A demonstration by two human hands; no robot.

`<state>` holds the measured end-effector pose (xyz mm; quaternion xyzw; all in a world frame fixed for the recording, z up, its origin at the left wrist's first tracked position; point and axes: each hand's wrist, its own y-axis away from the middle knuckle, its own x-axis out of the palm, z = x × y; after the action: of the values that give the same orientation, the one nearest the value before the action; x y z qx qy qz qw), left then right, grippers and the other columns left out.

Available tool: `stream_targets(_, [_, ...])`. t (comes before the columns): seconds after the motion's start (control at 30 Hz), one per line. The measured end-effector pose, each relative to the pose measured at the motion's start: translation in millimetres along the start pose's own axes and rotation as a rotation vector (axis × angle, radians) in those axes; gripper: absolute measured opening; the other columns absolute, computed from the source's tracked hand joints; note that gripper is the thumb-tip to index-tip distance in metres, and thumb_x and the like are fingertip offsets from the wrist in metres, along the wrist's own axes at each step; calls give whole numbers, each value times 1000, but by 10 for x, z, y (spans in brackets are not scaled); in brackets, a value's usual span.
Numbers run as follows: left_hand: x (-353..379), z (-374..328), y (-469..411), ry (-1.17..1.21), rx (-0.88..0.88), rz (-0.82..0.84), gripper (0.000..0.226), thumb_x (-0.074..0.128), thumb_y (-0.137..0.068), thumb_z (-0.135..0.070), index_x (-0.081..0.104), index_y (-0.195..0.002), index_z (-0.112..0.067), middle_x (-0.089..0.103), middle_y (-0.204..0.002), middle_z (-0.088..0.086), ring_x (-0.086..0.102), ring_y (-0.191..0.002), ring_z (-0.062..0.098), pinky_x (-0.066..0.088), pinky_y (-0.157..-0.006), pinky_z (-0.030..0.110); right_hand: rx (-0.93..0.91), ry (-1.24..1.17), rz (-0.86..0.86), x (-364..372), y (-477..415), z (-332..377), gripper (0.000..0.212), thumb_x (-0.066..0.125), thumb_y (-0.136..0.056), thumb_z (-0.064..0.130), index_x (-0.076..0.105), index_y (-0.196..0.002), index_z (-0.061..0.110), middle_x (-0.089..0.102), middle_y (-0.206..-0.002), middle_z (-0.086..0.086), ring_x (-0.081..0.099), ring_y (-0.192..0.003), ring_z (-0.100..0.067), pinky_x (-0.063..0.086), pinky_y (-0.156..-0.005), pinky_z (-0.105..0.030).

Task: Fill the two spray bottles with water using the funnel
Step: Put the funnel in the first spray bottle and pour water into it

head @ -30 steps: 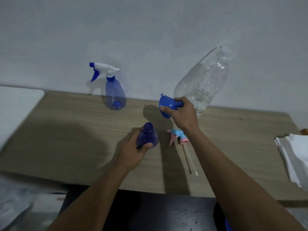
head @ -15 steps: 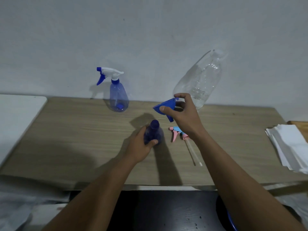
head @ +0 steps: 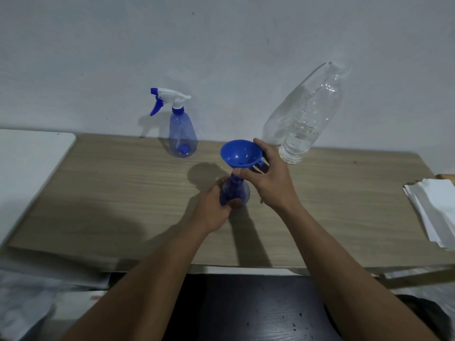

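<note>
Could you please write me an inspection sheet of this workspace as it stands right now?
Surface: wooden table, dimly lit, with shadows of the arms across it.
Job's things: blue funnel upright at the neck of the open spray bottle; second spray bottle by the wall, trigger head on; clear water bottle partly filled, no cap seen.
Clutter: stack of white paper at the right edge.
Hands: left hand grips the open bottle's body; right hand holds the funnel's rim.
Cables: nothing seen.
Surroundings: plain pale wall; white board to the left.
</note>
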<state>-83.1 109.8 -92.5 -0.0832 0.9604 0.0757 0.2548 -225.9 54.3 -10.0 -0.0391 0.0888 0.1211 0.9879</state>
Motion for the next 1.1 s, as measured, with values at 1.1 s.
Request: stream_targets(1.1, [214, -105, 405, -142, -11, -369, 44, 81, -77, -22, 59, -114, -13, 59, -110, 0, 57, -102, 22, 33, -75, 18, -65, 327, 76, -394, 111, 135, 75, 60, -89, 60, 35, -153, 29, 45, -153, 8, 47, -133, -5, 42, -112, -38])
